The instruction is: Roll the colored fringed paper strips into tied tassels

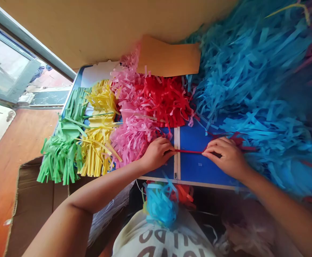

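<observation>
A red twisted paper strand (189, 151) stretches level between my two hands, just above the blue table (199, 167). My left hand (160, 151) pinches one end near the wooden strip, with red fringe trailing at its back. At the other end my right hand (224, 155) pinches the strand between thumb and fingers. Dark red fringe (243, 142) spreads out behind my right hand. Pink fringed paper (134, 132) lies beside my left hand, and a red fringed bunch (166, 101) is just beyond both hands.
Green (62, 150) and yellow fringed bunches (99, 142) lie at the table's left. A big blue fringe heap (252, 71) fills the right side. An orange-brown sheet (169, 57) rests at the back. Blue paper (161, 203) sits at my lap; a cardboard box (35, 203) stands lower left.
</observation>
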{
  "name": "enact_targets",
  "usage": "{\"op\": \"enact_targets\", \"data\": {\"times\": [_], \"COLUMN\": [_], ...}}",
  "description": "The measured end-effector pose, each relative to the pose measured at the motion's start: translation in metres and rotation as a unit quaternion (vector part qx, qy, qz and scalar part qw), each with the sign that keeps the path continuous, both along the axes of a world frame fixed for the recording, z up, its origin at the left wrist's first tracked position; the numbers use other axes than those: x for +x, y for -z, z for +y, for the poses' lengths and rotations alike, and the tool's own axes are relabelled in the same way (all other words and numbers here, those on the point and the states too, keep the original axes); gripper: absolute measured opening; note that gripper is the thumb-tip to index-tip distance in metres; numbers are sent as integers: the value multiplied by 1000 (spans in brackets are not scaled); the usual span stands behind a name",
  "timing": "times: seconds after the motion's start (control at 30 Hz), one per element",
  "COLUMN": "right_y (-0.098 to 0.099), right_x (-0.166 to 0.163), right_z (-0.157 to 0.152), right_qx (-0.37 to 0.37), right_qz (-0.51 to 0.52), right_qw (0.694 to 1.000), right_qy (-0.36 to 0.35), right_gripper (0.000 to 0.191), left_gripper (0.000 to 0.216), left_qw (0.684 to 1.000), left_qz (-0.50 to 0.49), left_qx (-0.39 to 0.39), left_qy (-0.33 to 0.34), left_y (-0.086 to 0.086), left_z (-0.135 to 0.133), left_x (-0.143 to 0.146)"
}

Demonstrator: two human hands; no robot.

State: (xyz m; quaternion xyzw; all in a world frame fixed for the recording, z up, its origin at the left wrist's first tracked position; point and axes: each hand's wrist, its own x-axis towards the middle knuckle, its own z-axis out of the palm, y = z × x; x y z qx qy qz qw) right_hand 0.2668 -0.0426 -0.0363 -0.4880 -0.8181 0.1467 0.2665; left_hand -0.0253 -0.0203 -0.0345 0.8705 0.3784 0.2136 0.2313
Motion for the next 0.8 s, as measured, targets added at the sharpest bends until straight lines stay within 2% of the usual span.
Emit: {"op": "enact_targets", "data": {"times": [0.2,0.33,0.47,0.57,0.67,0.8], "right_y": [-7,-6,-10,-23,-30,-20], "right_x": [-3,-4,-7,-18,-33,-43], "right_z": [-1,0,2,-1,-4,2], "right_qx": [-17,-23,-30,16,93,166], "right_qz": [7,9,-53,-126,-143,-189], "right_qw": [1000,1000,997,992,984,960], "right_qy": [8,11,40,20,-55,-120], "right_gripper": [20,18,15,10,15,24], "left_gripper": [22,21,18,22,27,30], "left_qw": [999,997,994,984,970,963], "left_qz": [1,49,103,142,171,183], "left_qx": [-8,-10,27,108,167,191], "left_qy": [-41,-52,-34,23,45,56], "left_y": [-5,-11,-15,-19,-20,-16], "left_z": [-2,0,0,-2,-4,-6], "left_x": [8,14,18,20,23,31]}}
